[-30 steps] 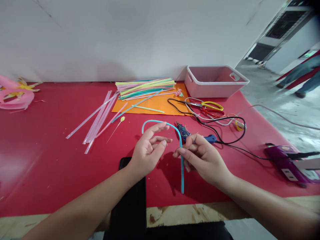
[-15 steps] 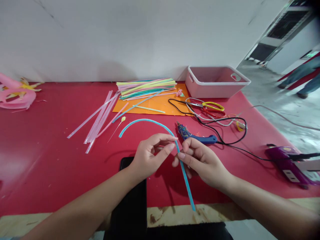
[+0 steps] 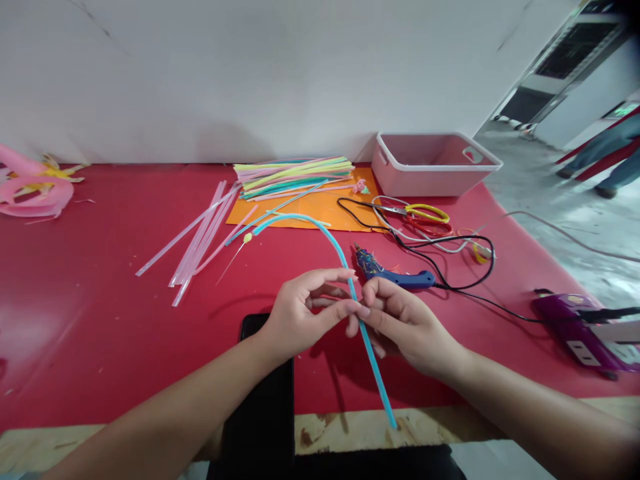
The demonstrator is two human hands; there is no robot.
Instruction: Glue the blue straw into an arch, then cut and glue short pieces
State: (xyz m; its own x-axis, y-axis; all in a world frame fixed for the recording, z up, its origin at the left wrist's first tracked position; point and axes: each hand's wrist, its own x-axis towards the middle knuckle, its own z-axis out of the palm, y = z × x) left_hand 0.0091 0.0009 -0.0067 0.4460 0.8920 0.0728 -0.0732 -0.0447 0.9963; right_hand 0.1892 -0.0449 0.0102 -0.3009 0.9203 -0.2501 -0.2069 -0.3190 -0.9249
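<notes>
A light-blue pipe cleaner (image 3: 373, 363) runs through both hands, its far part bent in an arch over the table and its near part straight, pointing down toward the front edge. My right hand (image 3: 407, 323) pinches it between thumb and finger. Just left of that, my left hand (image 3: 310, 307) is closed round the same stem, its thumb tip meeting the right thumb. A blue hot glue gun (image 3: 395, 272) lies beyond my right hand. Under my left forearm is a black flat object (image 3: 265, 393), partly hidden.
Several colourful pipe cleaners (image 3: 295, 175) lie on an orange sheet (image 3: 345, 217). Left of them are translucent pink sticks (image 3: 200, 240) and a yellow-tipped stem (image 3: 233, 260). Scissors (image 3: 427, 220), cables, a pink bin (image 3: 425, 179) and a purple power strip (image 3: 575, 330) occupy the right. A person's legs (image 3: 607, 160) show beyond.
The pipe cleaner's arched far end has moved up and right, now reaching over the orange sheet. My left thumb has slid down the stem to the right thumb.
</notes>
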